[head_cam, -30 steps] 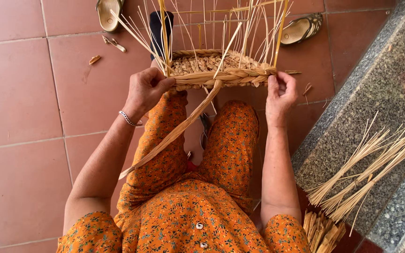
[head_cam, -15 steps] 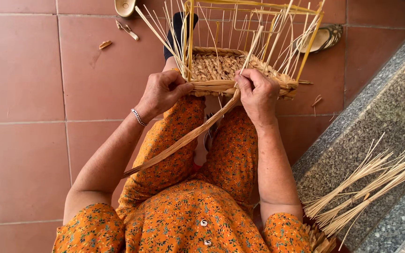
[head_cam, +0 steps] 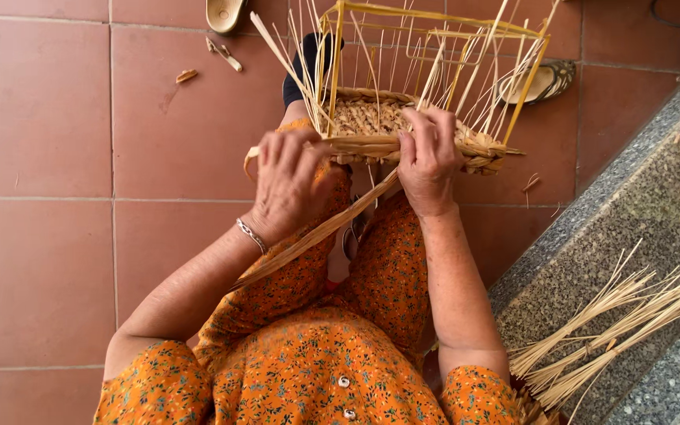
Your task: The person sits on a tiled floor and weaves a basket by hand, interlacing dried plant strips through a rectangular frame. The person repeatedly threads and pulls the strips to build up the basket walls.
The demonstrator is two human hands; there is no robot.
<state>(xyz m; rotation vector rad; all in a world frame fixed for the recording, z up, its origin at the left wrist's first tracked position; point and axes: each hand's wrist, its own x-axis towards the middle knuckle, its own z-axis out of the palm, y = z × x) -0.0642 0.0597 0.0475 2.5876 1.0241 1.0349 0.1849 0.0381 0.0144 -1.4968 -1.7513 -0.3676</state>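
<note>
A half-woven straw basket (head_cam: 371, 118) on a yellow wire frame (head_cam: 434, 20) rests on my knees, with thin upright stakes sticking up from its rim. My left hand (head_cam: 289, 181) grips the near left edge of the woven rim. My right hand (head_cam: 428, 153) presses on the middle of the rim, fingers over the weave. A long flat straw strip (head_cam: 316, 236) runs from the rim down across my lap between both hands. I wear an orange flowered dress and a metal bracelet (head_cam: 250, 234) on my left wrist.
A bundle of loose straw stalks (head_cam: 623, 315) lies on the grey stone step (head_cam: 592, 252) at the right. Sandals (head_cam: 541, 83) and another shoe (head_cam: 223, 12) lie on the red tiled floor (head_cam: 64, 197) ahead. Small straw scraps (head_cam: 186, 75) lie at the far left.
My right hand has slid left along the rim from the basket's right end to its middle. My left hand stays on the left edge.
</note>
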